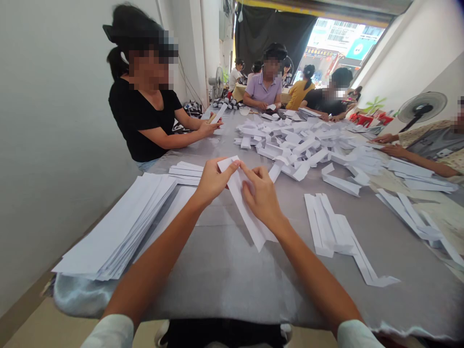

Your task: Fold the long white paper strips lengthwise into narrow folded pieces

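Note:
A folded white paper strip (pixel 241 198) is held up over the table, slanting down to the right. My left hand (pixel 214 180) pinches its upper end, thumb on the near face. On the right side of the same strip, my right hand (pixel 261 195) has its fingertips on the paper, the index finger meeting the left thumb at the top edge. The strip's lower end hangs free, with a crease opening along it. To the left lies a thick stack of flat white sheets (pixel 119 222).
Folded strips (pixel 331 229) lie right of my hands on the grey table (pixel 217 285). A large heap of folded paper (pixel 297 142) covers the middle. One person (pixel 145 111) stands at the left holding paper; others sit around the far and right sides. A fan (pixel 422 107) is at right.

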Tool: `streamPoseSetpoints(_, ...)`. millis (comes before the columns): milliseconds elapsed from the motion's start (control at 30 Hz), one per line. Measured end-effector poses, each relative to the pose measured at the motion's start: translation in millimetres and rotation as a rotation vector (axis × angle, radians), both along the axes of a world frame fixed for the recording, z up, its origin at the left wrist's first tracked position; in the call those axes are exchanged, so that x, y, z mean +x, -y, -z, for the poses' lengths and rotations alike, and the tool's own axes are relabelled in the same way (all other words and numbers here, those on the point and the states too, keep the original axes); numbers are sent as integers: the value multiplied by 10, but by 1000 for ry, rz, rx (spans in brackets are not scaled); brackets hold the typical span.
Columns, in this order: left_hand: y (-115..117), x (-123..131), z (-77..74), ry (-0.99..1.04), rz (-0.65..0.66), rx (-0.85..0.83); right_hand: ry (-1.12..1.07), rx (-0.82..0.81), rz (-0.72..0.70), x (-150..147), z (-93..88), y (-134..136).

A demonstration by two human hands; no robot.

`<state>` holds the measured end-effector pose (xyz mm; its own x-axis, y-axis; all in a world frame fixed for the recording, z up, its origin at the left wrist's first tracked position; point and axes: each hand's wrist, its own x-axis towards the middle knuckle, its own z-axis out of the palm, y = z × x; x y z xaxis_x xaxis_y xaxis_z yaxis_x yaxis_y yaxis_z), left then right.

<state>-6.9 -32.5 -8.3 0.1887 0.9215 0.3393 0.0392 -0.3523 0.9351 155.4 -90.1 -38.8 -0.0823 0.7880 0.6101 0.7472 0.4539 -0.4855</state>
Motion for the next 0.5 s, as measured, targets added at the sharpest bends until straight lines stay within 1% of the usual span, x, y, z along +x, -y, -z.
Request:
streamPoseSetpoints(133, -31, -40, -16, 50, -63, -53, -80, -103, -37, 50, -31, -2)
streamPoseSetpoints(300, -82, -128, -85, 128, -147, -56, -83, -350, -139, 128, -104, 15)
streamPoseSetpoints(400, -98, -160, -126, 180, -191, -73, -57, -368, -171, 125, -148, 31)
streamPoseSetpoints(500, -77, -129, -130, 197, -207, -108, -17, -342, -141, 72, -165, 51)
